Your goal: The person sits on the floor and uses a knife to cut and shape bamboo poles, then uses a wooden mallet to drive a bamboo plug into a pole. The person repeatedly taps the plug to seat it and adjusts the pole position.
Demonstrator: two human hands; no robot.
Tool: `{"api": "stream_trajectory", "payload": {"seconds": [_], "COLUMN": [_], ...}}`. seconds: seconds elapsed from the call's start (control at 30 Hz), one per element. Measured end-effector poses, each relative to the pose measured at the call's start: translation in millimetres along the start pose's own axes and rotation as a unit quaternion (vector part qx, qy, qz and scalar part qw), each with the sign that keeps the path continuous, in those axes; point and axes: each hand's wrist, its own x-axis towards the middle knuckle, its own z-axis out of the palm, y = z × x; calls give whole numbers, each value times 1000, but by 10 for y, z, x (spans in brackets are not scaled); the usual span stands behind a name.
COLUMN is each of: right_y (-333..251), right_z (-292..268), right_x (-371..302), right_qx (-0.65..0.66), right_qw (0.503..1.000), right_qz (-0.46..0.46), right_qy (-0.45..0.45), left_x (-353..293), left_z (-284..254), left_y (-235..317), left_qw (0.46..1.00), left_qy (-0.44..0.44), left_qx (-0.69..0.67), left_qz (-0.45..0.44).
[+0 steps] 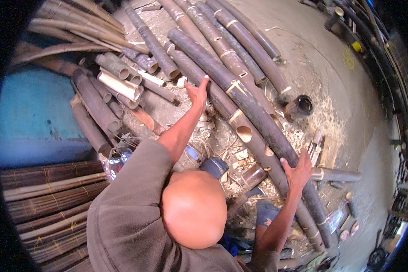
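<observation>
At the left of the frame, a smooth blue panel (pixel 41 109) sits above flat bundles of brown and pale slats (pixel 54 201), bound with thin yellow cord and cut off by the black curved rim. Hollow tubes (pixel 91 97) lie piled in the upper left, some with pale cut ends. A soft grey sleeve (pixel 127 195) covers much of the lower left, and a head (pixel 195 208) hides floor at lower centre. The left hand (pixel 197 93), above centre, lies against the near edge of the notched pole (pixel 255 148), its grip apart; the fingers' undersides are hidden. That pole slants from upper centre to lower right, brown and ringed with nodes, pale openings cut through its wall near the middle. Right alongside runs the dark pole (pixel 253 108), blackish and mottled, with a pale split-looking mark on its upper half. The right hand (pixel 299 171), right of centre, straddles the dark pole; I cannot tell whether this grip is clamped, and its wrist masks part of the notched pole. Curled cream shavings (pixel 297 139) litter the gritty grey floor (pixel 371 131) near a squat tube (pixel 299 108) with a dark round mouth. Clutter along the far right is too dim to make out.
</observation>
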Motion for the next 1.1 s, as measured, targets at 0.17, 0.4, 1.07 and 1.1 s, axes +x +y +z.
{"api": "stream_trajectory", "payload": {"seconds": [0.17, 0.4, 1.07, 1.1], "right_y": [0, -82, -132, -126], "right_z": [215, 283, 364, 367], "right_x": [257, 117, 21, 12], "right_qx": [9, -51, -106, -106], "right_qw": [990, 996, 994, 994], "right_qz": [-24, -50, -27, -28], "right_qy": [-137, -53, -11, -12], "left_x": [-169, -368, -477, -475], "left_z": [46, -9, -4, -8], "left_y": [-112, 7, -26, -29], "left_qw": [951, 953, 954, 955], "left_qy": [-181, -125, -78, -74], "left_qx": [-202, -217, -249, -245], "left_qz": [-151, -170, -147, -151]}}
